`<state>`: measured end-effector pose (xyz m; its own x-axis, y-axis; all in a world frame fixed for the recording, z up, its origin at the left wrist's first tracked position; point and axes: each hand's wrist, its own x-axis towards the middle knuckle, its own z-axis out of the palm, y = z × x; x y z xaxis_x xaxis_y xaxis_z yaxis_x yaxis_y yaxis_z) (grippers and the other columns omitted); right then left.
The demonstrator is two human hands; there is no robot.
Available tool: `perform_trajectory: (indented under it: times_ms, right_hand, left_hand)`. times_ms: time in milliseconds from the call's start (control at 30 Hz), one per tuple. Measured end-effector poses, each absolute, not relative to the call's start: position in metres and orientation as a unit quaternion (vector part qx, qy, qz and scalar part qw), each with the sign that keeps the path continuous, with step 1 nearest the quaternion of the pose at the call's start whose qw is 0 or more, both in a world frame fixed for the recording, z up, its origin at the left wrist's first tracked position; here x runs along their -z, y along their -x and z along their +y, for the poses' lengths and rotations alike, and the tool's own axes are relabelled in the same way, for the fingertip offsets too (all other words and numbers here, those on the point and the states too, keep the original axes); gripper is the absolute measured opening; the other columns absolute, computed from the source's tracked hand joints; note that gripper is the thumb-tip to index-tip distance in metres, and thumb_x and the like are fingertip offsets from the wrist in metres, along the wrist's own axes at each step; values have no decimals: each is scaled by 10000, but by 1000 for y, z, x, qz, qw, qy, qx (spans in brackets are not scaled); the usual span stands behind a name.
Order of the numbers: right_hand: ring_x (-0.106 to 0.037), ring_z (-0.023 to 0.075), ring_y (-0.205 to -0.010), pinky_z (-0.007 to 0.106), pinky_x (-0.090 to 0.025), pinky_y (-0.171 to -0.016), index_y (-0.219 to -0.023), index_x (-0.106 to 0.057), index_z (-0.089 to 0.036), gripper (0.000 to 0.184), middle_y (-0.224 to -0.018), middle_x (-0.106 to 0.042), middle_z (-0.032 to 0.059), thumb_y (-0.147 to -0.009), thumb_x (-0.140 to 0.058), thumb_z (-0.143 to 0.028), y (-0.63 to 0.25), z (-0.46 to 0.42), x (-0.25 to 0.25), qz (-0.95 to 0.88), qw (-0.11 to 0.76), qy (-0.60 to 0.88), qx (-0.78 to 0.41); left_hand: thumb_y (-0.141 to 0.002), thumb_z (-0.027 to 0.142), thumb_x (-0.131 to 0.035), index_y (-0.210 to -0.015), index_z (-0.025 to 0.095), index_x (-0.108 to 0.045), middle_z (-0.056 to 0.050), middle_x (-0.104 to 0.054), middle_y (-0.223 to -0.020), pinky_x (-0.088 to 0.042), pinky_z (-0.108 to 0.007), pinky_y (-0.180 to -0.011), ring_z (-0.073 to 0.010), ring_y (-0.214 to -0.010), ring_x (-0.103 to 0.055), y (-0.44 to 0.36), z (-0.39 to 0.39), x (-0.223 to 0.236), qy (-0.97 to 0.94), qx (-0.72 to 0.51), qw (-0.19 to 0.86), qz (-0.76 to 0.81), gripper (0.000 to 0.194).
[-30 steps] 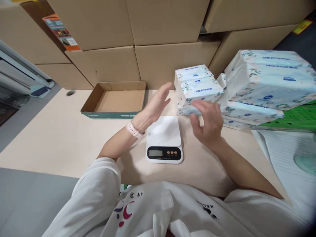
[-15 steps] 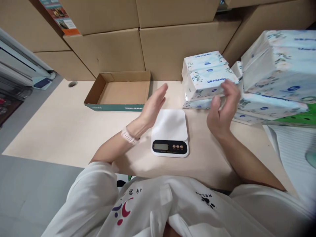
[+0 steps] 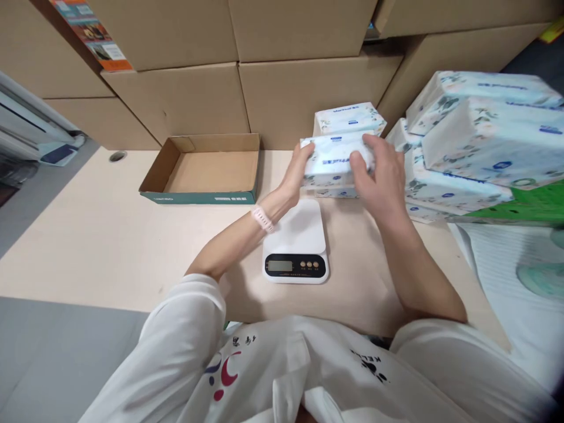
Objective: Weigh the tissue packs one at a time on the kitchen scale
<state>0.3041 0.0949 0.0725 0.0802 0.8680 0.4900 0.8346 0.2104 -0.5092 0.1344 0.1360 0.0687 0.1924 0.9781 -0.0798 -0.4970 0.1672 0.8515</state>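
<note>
Between my two hands is a pack of tissues (image 3: 332,161), white and pale blue with printed flowers and blue lettering. My left hand (image 3: 296,173) presses its left end, and my right hand (image 3: 381,173) grips its right end with the thumb on the front. Behind it another tissue pack (image 3: 348,117) shows, and the edge of one more peeks out below. Just in front, a white kitchen scale (image 3: 296,241) lies on the table; its grey display shows no readable digits. My left wrist passes over the scale's upper left part.
A shallow cardboard tray (image 3: 200,198) with a green outer side stands at the left on the table (image 3: 88,235). Stacked cardboard boxes (image 3: 308,94) line the back. More tissue packs (image 3: 489,141) are piled at the right, near a green item (image 3: 529,205) and white ribbed sheeting (image 3: 506,264).
Both hands have closed in on the front upper tissue pack from its sides. The pack has come left and forward, apart from the one behind. The view has shifted slightly.
</note>
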Motion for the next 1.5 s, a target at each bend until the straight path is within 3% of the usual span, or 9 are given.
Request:
perform_trajectory:
  times_ms: [100, 200, 367, 467, 533, 733, 1033, 1500]
  right_hand:
    - [-443, 379, -1515, 659, -390, -1205, -1499, -512, -245, 522, -1629, -502, 161, -1038, -476, -487, -284, 36, -74, -737, 397, 547, -2]
    - [-487, 382, -1469, 643, -447, -1149, -1489, -526, -223, 505, -1683, -428, 192, -1029, -522, -430, -267, -5, -61, -774, 386, 501, -11]
    - [-531, 330, -1431, 595, -491, -1146, -1516, -518, -267, 503, -1620, -526, 153, -1034, -524, -407, -263, -18, -24, -760, 375, 512, -138]
    - [-582, 285, -1374, 556, -521, -1139, -1583, -447, -304, 563, -1580, -565, 119, -1039, -504, -436, -274, -16, 0, -714, 433, 519, -182]
    - [-602, 275, -1355, 565, -514, -1146, -1572, -465, -310, 538, -1552, -590, 107, -1052, -459, -450, -283, -14, 15, -669, 492, 528, -176]
    - [-647, 259, -1329, 570, -510, -1150, -1480, -561, -300, 485, -1468, -667, 106, -1066, -397, -492, -289, -9, 38, -608, 566, 519, -203]
    - [-667, 276, -1310, 587, -512, -1156, -1453, -592, -282, 533, -1411, -706, 117, -1059, -349, -547, -283, -12, 34, -605, 566, 521, -206]
    - [-676, 285, -1281, 572, -513, -1149, -1411, -624, -258, 531, -1358, -718, 121, -1054, -345, -535, -284, -13, 33, -615, 557, 523, -197]
  left_hand:
    - [-1008, 404, -541, -1249, 193, -656, -58, -696, -1444, -405, -436, -1285, -290, -1525, -512, -94, 84, -79, -364, -534, 671, 363, 340]
    - [-992, 407, -542, -1347, 218, -626, -31, -656, -1509, -388, -419, -1306, -264, -1561, -464, -66, 39, -76, -358, -530, 644, 419, 411]
    - [-970, 524, -568, -1593, 309, -418, 30, -357, -1746, -178, -434, -1401, -234, -1665, -259, -41, 13, -42, -371, -474, 620, 504, 675]
    - [-966, 667, -537, -1644, 370, -336, 82, -155, -1802, -79, -403, -1412, -200, -1697, -103, -22, 10, -21, -422, -479, 569, 518, 766]
    - [-976, 714, -492, -1657, 394, -302, 91, -105, -1809, -93, -390, -1408, -179, -1699, -65, -11, 8, -12, -453, -505, 527, 512, 776]
    - [-989, 781, -349, -1671, 376, -276, 37, -112, -1815, -135, -409, -1398, -196, -1697, -89, -1, 2, -8, -465, -531, 515, 486, 796]
    - [-977, 784, -347, -1624, 398, -389, 52, -195, -1799, -169, -422, -1391, -220, -1691, -133, -3, 2, -12, -455, -528, 524, 490, 754]
    - [-973, 784, -352, -1598, 363, -437, 36, -219, -1795, -179, -411, -1388, -227, -1690, -150, -2, 3, -12, -453, -527, 527, 489, 759]
